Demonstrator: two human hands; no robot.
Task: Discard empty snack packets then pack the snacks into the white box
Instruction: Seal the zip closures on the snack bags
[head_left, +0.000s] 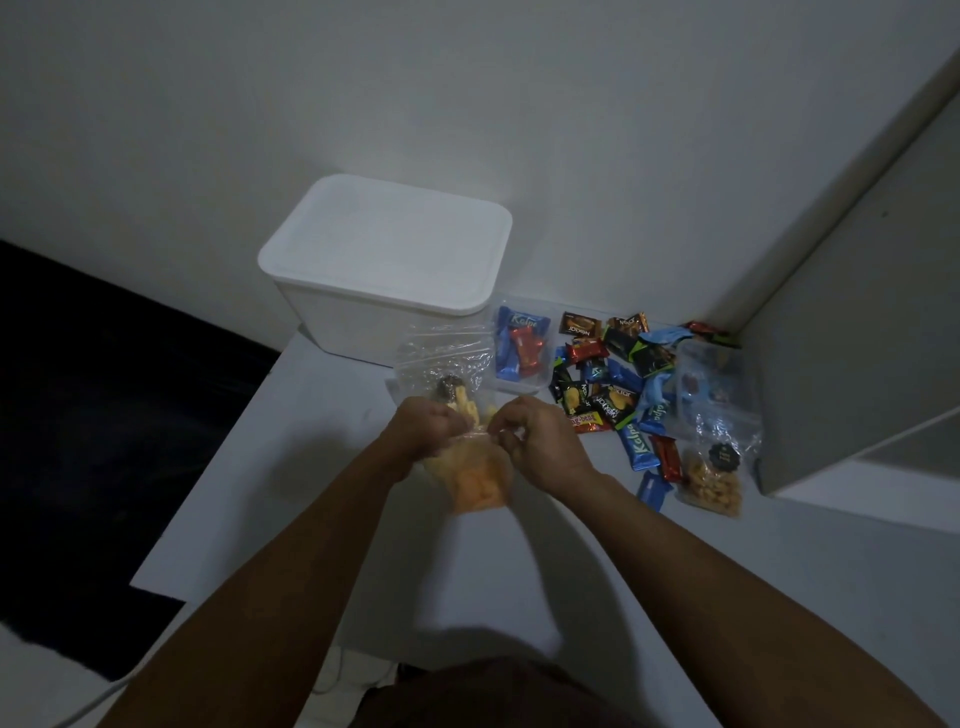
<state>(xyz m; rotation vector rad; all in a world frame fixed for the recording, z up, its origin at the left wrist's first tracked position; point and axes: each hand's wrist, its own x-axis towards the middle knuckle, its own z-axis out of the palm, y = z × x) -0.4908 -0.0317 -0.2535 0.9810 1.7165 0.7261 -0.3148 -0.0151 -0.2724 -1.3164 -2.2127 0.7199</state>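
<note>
Two hands (475, 434), pinching snack bag (475, 480)

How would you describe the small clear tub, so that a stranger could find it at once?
Start at the big white box with its lid on, by the wall. Right beside it, at its right foot, stands the small clear tub. Unlike the loose wrappers scattered further right, it holds blue and red bars upright.
</note>
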